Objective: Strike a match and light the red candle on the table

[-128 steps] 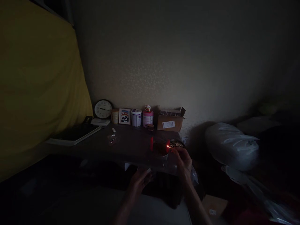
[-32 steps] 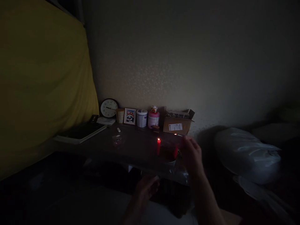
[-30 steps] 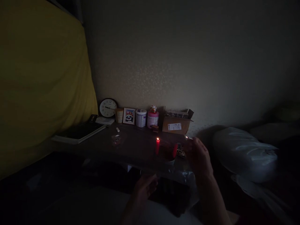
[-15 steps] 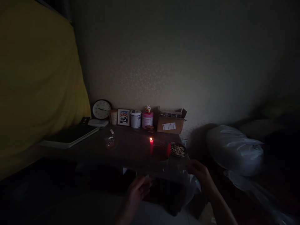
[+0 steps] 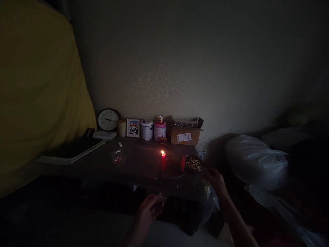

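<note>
My left hand (image 5: 150, 207) is closed on a small flat box (image 5: 159, 198) in front of the table's near edge. My right hand (image 5: 214, 179) has its fingers pressed together beside the round dish of matchsticks (image 5: 194, 164); what they hold, if anything, is too dark to make out. A lit red candle (image 5: 163, 162) stands upright on the dark table (image 5: 138, 161). An unlit red candle (image 5: 183, 163) stands right of it, next to the dish. Between the candles is a dark round tray (image 5: 174, 175).
Along the wall stand a clock (image 5: 108, 119), a framed panda picture (image 5: 133, 128), a white tin (image 5: 147, 129), a pink-lidded jar (image 5: 160, 131) and a cardboard box (image 5: 186, 134). A large book (image 5: 74, 151) lies left. White plastic bags (image 5: 257, 163) sit right.
My right hand has moved up slightly, closer to the dish of matchsticks. My left hand keeps its hold on the small box. The view has shifted a little, so the table things appear farther left.
</note>
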{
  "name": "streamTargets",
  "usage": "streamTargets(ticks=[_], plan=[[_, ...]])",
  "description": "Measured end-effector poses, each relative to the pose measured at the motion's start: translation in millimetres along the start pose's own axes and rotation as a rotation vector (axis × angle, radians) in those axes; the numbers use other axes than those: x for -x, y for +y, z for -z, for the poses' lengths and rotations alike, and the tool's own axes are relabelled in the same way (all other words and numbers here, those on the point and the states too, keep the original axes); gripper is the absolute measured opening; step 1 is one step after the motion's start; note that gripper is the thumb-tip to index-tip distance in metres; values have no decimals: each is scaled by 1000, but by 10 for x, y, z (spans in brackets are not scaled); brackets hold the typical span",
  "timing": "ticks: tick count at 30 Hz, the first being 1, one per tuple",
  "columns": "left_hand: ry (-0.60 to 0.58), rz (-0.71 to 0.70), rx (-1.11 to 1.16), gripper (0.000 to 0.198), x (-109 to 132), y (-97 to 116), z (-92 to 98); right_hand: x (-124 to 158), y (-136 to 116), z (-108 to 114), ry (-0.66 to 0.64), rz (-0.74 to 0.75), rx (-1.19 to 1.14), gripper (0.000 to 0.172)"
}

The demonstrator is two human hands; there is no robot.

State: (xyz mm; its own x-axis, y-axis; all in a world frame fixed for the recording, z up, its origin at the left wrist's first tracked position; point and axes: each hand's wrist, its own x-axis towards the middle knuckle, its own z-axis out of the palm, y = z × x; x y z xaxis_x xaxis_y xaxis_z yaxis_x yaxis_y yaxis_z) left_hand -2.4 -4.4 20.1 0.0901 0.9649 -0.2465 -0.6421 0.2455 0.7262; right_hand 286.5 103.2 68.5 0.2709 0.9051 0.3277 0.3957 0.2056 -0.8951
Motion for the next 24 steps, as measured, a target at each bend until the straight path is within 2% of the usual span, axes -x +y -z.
streamTargets(ticks=[5, 8, 10, 13, 15, 18, 21, 24], plan=[[25, 16, -15, 20, -70, -48, 47, -339, 27, -131, 54, -35, 1, 42], [10, 12, -21, 20, -57, -51, 70, -265, -17, -123, 63, -22, 35, 43], [3, 5, -48, 22, -50, -57, 72, -61, -99, -125, -3, -1, 46, 39], [28, 23, -90, 24, -79, -101, 52, 404, -344, -213, -212, 61, 52, 23], [46, 24, -147, 27, -106, -138, 31, 748, -552, -341, -451, 135, 84, 21], [26, -54, -264, 32, -102, -157, 12, 1193, -763, -585, -628, 133, 2, 22], [-59, -115, -319, 33, -43, -132, 34, 1460, -721, -788, -625, 128, -67, 26], [-135, -172, -382, 28, -5, -133, 87, 1535, -532, -884, -627, 147, -84, 27]])
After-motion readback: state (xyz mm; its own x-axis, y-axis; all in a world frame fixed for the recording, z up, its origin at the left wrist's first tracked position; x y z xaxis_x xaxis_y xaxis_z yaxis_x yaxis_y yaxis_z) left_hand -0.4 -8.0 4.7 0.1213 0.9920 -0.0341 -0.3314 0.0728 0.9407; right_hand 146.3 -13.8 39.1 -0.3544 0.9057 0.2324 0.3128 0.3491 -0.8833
